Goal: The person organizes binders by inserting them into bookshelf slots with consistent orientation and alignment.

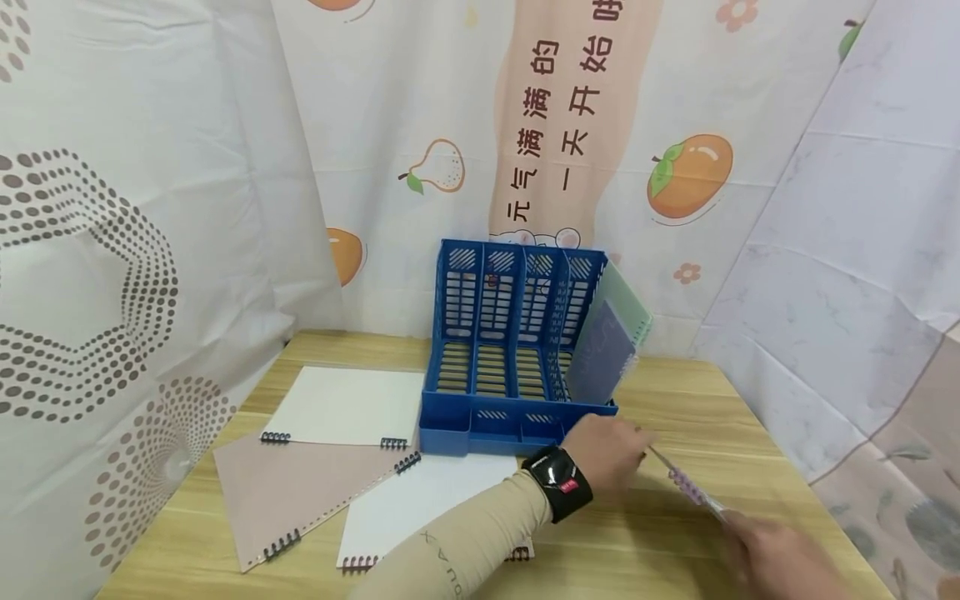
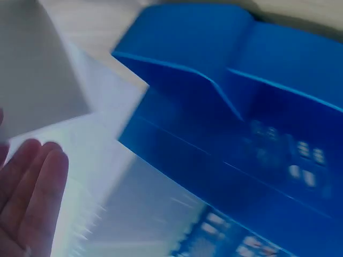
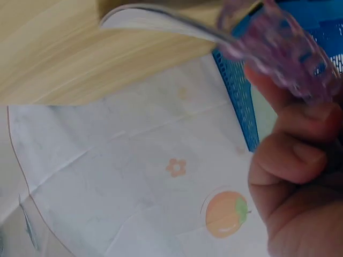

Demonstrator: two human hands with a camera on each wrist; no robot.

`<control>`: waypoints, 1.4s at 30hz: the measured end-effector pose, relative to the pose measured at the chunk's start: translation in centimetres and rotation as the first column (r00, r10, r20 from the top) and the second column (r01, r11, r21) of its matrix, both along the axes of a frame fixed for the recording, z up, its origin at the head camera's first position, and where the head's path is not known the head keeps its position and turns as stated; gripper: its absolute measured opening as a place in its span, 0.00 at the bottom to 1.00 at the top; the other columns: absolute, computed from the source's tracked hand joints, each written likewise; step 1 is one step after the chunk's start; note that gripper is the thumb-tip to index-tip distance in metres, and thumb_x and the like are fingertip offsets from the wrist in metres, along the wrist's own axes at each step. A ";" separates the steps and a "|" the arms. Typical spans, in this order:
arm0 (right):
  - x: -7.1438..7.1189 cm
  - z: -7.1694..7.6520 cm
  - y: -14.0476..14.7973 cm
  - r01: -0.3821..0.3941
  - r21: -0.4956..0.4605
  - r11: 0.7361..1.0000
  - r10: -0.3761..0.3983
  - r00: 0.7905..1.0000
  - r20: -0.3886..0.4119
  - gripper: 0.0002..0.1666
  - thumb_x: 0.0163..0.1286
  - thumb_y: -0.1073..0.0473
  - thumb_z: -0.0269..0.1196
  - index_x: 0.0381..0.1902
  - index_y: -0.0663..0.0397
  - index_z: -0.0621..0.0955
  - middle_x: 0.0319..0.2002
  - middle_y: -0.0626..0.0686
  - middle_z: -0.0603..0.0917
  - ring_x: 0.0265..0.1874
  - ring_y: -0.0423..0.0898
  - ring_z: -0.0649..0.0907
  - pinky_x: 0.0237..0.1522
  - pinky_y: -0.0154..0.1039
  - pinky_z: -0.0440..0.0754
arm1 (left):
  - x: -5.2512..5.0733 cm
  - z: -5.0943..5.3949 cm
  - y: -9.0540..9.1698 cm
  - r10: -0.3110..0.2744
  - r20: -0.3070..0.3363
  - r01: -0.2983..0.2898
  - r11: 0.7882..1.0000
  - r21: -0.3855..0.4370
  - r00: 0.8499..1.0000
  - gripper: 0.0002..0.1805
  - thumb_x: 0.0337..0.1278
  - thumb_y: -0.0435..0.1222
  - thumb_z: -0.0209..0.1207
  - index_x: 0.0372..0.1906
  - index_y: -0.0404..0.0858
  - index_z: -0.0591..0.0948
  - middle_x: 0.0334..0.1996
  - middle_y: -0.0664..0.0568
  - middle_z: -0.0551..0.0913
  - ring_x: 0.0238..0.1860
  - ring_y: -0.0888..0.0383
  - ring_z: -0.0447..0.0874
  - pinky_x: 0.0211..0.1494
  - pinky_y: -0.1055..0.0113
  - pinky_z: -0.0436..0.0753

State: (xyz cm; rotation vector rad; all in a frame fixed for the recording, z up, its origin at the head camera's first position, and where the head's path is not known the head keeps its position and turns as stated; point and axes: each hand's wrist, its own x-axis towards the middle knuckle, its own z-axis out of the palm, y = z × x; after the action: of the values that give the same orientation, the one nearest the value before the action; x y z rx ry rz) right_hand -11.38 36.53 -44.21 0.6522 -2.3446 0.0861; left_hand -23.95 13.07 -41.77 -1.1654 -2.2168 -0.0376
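My right hand [image 1: 780,554], blurred in the head view, grips a spiral notebook by its purple coil [image 3: 284,53]. The notebook is seen nearly edge-on in the head view. Close to its far end is my left hand [image 1: 609,454], wearing a black wristband, just in front of the blue file organizer [image 1: 446,442]. In the left wrist view, the left fingers [image 2: 45,193] look straight, beside a greyish sheet corner [image 2: 45,69]; whether they touch it cannot be told. A green notebook [image 1: 624,296] and a purple notebook [image 1: 602,354] lean in the organizer's rightmost slot.
Left of the organizer, a cream notebook [image 1: 348,404] overlaps a pinkish-brown notebook [image 1: 300,492]. A white notebook [image 1: 420,504] lies in front of the organizer, partly under my left forearm. The wooden table [image 1: 697,392] ends at a printed curtain [image 1: 397,108] behind.
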 end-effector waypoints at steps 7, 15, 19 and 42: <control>0.1 0.7 -0.3 0.106 -0.191 0.976 -0.116 0.993 -0.037 0.21 0.74 0.55 0.53 0.17 0.41 0.69 0.14 0.32 0.61 0.15 0.26 0.56 0.13 0.31 0.55 | -2.2 0.9 -3.9 0.026 0.027 -0.031 0.974 0.226 0.999 0.04 0.65 0.44 0.64 0.40 0.50 0.86 0.30 0.64 0.86 0.27 0.68 0.84 0.24 0.76 0.74; -0.2 1.4 -0.9 0.118 -0.392 0.913 -0.215 0.953 -0.215 0.25 0.68 0.50 0.56 0.11 0.47 0.75 0.07 0.48 0.74 0.10 0.24 0.64 0.09 0.31 0.60 | -5.4 0.7 -9.5 0.188 0.108 -0.216 0.898 0.384 0.976 0.10 0.65 0.44 0.66 0.43 0.43 0.87 0.26 0.56 0.87 0.18 0.64 0.79 0.17 0.77 0.67; -0.3 2.2 -2.1 0.059 -0.482 0.874 -0.241 0.915 -0.325 0.30 0.68 0.48 0.58 0.07 0.43 0.66 0.06 0.51 0.72 0.10 0.22 0.60 0.09 0.31 0.54 | -6.8 1.3 -12.6 0.311 0.170 -0.354 0.835 0.422 0.935 0.11 0.64 0.45 0.66 0.42 0.41 0.86 0.21 0.53 0.84 0.16 0.60 0.76 0.14 0.71 0.67; -1.9 6.9 -8.8 -0.477 -0.685 0.551 -0.089 0.782 -0.617 0.19 0.59 0.76 0.63 0.11 0.83 0.75 0.27 0.54 0.89 0.26 0.29 0.78 0.42 0.23 0.74 | -10.3 -0.3 -22.7 0.461 0.719 -0.753 0.645 0.131 0.519 0.15 0.69 0.39 0.61 0.26 0.37 0.82 0.22 0.49 0.79 0.25 0.51 0.80 0.29 0.57 0.79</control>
State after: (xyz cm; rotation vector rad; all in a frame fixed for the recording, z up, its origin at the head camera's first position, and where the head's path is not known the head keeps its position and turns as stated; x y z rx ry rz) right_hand -13.24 27.74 -37.28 0.3709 -1.3350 0.9110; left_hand -34.26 -9.66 -42.06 0.0097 -2.8875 -0.6880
